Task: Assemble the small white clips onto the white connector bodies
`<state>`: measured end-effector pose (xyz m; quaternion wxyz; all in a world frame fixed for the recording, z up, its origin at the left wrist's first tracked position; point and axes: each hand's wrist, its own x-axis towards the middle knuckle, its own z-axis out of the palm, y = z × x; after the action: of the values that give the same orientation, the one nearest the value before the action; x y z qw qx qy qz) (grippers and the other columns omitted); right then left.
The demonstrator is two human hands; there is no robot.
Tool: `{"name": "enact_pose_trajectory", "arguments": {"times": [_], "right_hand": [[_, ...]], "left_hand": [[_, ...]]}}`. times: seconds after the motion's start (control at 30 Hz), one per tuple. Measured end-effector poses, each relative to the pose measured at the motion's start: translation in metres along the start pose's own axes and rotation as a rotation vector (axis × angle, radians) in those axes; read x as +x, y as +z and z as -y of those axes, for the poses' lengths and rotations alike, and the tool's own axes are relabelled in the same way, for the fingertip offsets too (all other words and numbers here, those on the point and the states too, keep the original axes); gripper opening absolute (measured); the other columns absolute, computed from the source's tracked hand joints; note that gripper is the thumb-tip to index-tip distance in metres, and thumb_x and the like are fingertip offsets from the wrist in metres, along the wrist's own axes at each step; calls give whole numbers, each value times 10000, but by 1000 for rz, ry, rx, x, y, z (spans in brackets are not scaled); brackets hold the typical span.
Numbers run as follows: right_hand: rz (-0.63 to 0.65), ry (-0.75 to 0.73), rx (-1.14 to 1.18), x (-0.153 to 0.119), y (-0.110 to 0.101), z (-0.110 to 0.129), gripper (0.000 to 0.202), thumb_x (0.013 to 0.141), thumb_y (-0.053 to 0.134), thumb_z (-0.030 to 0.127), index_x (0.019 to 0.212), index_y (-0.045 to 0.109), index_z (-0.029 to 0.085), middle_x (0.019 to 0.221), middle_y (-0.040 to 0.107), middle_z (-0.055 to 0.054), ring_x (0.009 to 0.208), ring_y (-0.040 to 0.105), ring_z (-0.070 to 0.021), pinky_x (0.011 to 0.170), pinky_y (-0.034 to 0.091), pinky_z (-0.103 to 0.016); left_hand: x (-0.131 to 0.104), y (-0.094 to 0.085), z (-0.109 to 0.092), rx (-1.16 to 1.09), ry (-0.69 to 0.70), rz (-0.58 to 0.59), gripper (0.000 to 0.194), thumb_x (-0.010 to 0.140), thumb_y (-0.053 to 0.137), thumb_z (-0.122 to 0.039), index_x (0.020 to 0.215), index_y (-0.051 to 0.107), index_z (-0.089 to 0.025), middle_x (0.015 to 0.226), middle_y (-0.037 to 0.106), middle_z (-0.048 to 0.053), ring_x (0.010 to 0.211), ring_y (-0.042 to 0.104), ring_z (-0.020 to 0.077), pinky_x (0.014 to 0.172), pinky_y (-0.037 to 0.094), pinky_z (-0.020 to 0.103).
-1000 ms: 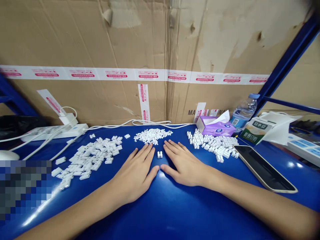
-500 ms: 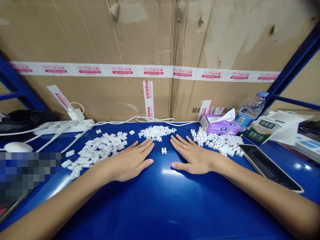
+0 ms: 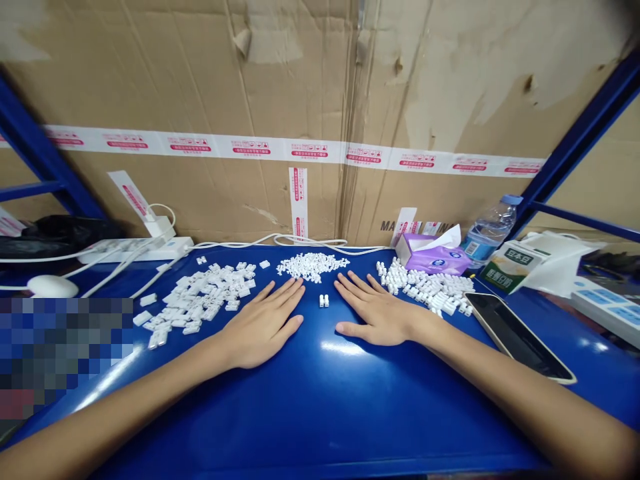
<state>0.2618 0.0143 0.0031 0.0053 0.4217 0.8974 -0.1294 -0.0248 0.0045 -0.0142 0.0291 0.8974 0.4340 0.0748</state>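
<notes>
Palm down on the blue tabletop (image 3: 310, 407), my left hand (image 3: 265, 323) lies flat with its fingers apart, holding nothing. My right hand (image 3: 375, 310) rests likewise, fingers spread and nothing under them that I can see. Between the hands stand two small white plastic pieces (image 3: 324, 301), side by side. A pile of white flat plastic parts (image 3: 205, 297) lies left of my left hand. Beyond the fingertips is a heap of tiny white pieces (image 3: 313, 265). Behind and right of my right hand sits a cluster of white connector-like pieces (image 3: 430, 287).
A phone (image 3: 520, 337) lies right of my right forearm. Behind it stand a purple tissue pack (image 3: 435, 255), a water bottle (image 3: 490, 230) and a green-white carton (image 3: 517, 263). A power strip (image 3: 135, 250) with white cables is at the back left. Cardboard (image 3: 200, 80) walls the rear.
The view has shifted slightly, so the things on the right appear further left. Both hands stay flat in the same places on the table.
</notes>
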Motion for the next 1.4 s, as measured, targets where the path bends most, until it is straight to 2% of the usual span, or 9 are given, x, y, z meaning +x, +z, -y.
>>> {"name": "enact_pose_trajectory", "arguments": {"times": [0.23, 0.4, 0.5, 0.57, 0.63, 0.83, 1.0, 1.2, 1.4], "right_hand": [[-35, 21, -31, -2, 1, 5, 952, 940, 331, 793, 1633, 152, 165, 1686, 58, -119, 1564, 1, -354, 1247, 1, -616], [-195, 43, -30, -5, 3, 13, 923, 916, 446, 772, 1589, 349, 148, 1660, 256, -162, 1540, 210, -389, 1231, 134, -632], [-315, 82, -32, -1, 4, 28, 688, 956, 541, 591, 1470, 533, 133, 1559, 473, -181, 1450, 394, -400, 1148, 300, -617], [-406, 68, -19, 4, 3, 39, 452, 987, 553, 421, 1359, 628, 175, 1370, 654, -140, 1286, 555, -342, 1022, 411, -533], [-454, 34, -15, 11, 4, 49, 305, 993, 559, 320, 1241, 691, 200, 1194, 728, -102, 1116, 623, -282, 930, 419, -456], [-497, -1, -34, 12, 3, 45, 189, 982, 569, 224, 1069, 735, 195, 1016, 759, -69, 995, 609, -241, 845, 365, -397], [-509, 41, -158, -23, 1, 8, 188, 972, 559, 226, 1034, 734, 198, 1058, 749, -80, 1053, 598, -266, 894, 360, -440], [-567, 217, -389, -61, 3, -34, 253, 984, 514, 283, 968, 754, 203, 1109, 727, -125, 1042, 583, -336, 822, 376, -514], [-587, 234, -345, -51, 1, -23, 319, 918, 521, 224, 1151, 738, 207, 1264, 683, -142, 1183, 564, -380, 909, 423, -591]], "left_hand": [[0, -1, -2, 2, 8, -26, 609, 1076, 296, -482, 1593, 350, -164, 1658, 267, 89, 1547, 245, 269, 1268, 186, 537], [0, -3, -4, 11, -22, -33, 609, 1066, 311, -456, 1575, 382, -130, 1641, 314, 116, 1535, 280, 273, 1258, 225, 542], [0, -5, -4, 4, -30, -36, 599, 1070, 282, -429, 1570, 387, -116, 1637, 325, 124, 1529, 297, 268, 1252, 245, 539], [0, -5, -4, 0, -30, -26, 596, 1071, 264, -421, 1566, 395, -115, 1640, 322, 122, 1531, 290, 265, 1255, 239, 536], [0, -5, -3, -4, -27, -23, 592, 1070, 265, -422, 1559, 410, -122, 1640, 326, 121, 1532, 288, 263, 1258, 233, 535], [-1, -1, 0, -19, 1, -67, 578, 1059, 321, -423, 1554, 422, -141, 1630, 355, 118, 1521, 314, 275, 1255, 247, 530], [-2, -2, 0, -25, -9, -65, 597, 1053, 333, -427, 1559, 408, -119, 1630, 348, 127, 1521, 312, 285, 1253, 249, 537], [-1, -4, -2, 1, -17, -22, 618, 1059, 300, -430, 1571, 378, -94, 1644, 309, 128, 1538, 272, 268, 1261, 229, 530], [-1, -5, -2, -13, -16, -31, 613, 1057, 314, -437, 1570, 384, -110, 1638, 333, 128, 1530, 294, 274, 1260, 234, 528]]}}
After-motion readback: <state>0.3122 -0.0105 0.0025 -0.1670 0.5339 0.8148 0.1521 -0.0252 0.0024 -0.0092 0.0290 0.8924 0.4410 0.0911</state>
